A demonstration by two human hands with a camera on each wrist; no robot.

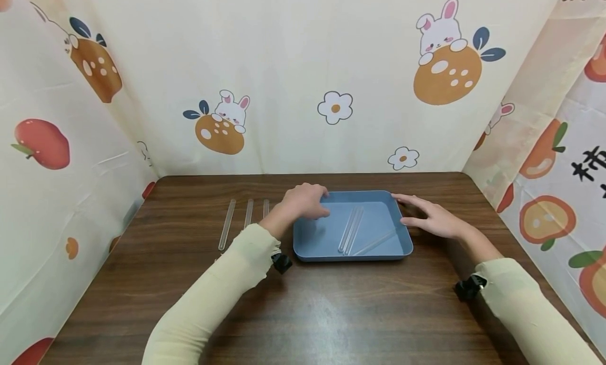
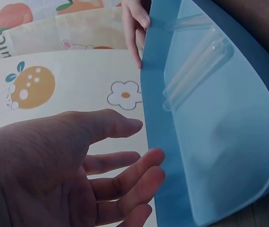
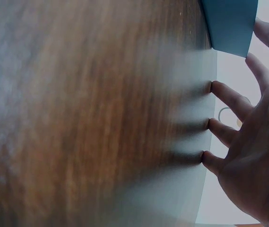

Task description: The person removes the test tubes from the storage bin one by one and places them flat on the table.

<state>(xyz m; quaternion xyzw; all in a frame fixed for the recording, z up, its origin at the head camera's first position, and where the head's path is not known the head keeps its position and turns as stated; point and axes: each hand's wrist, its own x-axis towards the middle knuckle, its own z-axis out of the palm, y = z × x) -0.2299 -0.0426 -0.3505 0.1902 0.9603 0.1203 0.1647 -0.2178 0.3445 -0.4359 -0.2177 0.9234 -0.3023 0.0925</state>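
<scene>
My left hand (image 1: 305, 201) hovers over the left part of a blue rectangular tray (image 1: 374, 202), holding nothing. In the left wrist view its fingers are loosely bent, with a gap between thumb and fingers, close to the tray wall. My right hand (image 1: 431, 218) is at the tray's right side, fingers spread. The right wrist view shows its thumb and index fingertip at a tray corner (image 3: 231, 28) and the other fingertips down at the table. Inside the tray, two clear test tubes (image 1: 347, 228) lie side by side and a third tube (image 1: 375, 242) lies slanted near the front right.
Three more clear tubes (image 1: 227, 224) lie in a row on the brown wooden table (image 1: 350, 307), left of the tray; my left forearm partly covers them. Printed curtains (image 1: 284, 65) with rabbits and fruit enclose the table at the back and both sides.
</scene>
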